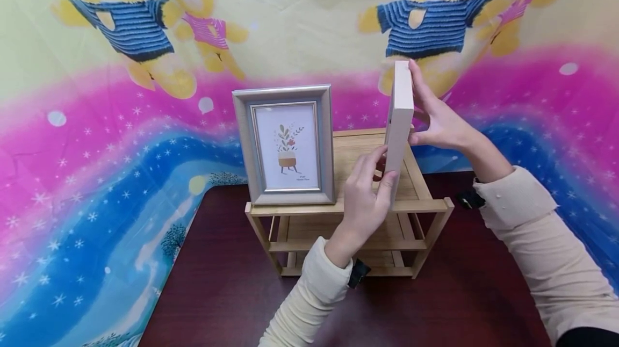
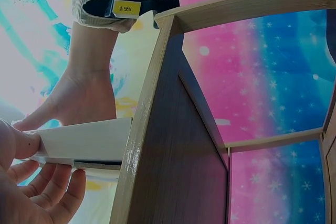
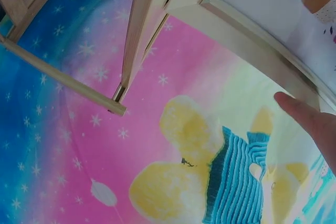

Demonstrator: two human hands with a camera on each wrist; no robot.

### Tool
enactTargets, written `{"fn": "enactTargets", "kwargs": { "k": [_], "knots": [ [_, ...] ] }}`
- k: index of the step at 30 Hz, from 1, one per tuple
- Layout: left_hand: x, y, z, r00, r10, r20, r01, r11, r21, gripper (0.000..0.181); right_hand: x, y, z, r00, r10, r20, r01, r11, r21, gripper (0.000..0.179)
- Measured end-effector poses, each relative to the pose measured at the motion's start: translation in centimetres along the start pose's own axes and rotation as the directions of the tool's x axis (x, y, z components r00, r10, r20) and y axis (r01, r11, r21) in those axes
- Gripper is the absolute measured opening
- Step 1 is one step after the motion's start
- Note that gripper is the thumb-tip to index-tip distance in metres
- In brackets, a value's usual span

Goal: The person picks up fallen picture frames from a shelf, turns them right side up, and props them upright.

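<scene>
A pale, thick-edged picture frame (image 1: 401, 121) stands edge-on above the right part of a wooden shelf rack (image 1: 358, 145). My left hand (image 1: 365, 196) grips its lower near edge; in the left wrist view its thumb and fingers (image 2: 46, 182) pinch the white edge from two sides. The right hand (image 1: 440, 121) holds the upper far part, fingers spread and thumb lower down. In the right wrist view, one finger (image 3: 304, 116) lies at the rim of a frame (image 3: 257, 45) with a plant print. Beside it, a silver-grey frame (image 1: 244, 148) with a potted-plant print stands upright on the rack's top left.
The rack has lower slatted tiers (image 1: 333, 226) and a raised front rail (image 1: 420, 206). It stands on a dark red table (image 1: 208, 277). Behind hangs a cloth (image 1: 300, 19) printed with teddy bears and snowflakes. Black straps (image 1: 358, 273) circle both wrists.
</scene>
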State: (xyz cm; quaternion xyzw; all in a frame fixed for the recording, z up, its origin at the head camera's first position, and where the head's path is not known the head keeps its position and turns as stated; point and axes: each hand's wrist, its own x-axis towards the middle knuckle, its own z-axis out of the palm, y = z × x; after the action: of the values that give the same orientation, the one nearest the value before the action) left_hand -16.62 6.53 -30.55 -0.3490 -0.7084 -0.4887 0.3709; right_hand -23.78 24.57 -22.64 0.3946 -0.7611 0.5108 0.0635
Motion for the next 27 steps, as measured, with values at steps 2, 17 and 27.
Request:
{"fn": "enactTargets", "kwargs": {
  "k": [2, 17, 27],
  "knots": [
    [0.0, 0.0, 0.0, 1.000, 0.001, -0.002, -0.001, 1.000, 0.002, 0.033, -0.1, 0.0, 0.1, 1.000, -0.024, 0.000, 0.024, 1.000, 0.008, 0.122],
    [0.0, 0.2, 0.3, 1.000, 0.009, -0.007, -0.008, 1.000, 0.027, 0.033, -0.4, -1.5, 1.3, 0.979, -0.178, -0.098, 0.149, 0.956, -0.254, 0.111],
    [-0.2, 0.2, 0.2, 1.000, 0.021, 0.020, -0.021, 1.000, 0.019, 0.033, -0.6, -2.5, 0.9, 0.966, -0.245, -0.081, 0.210, 0.929, -0.304, 0.093]
  ]
}}
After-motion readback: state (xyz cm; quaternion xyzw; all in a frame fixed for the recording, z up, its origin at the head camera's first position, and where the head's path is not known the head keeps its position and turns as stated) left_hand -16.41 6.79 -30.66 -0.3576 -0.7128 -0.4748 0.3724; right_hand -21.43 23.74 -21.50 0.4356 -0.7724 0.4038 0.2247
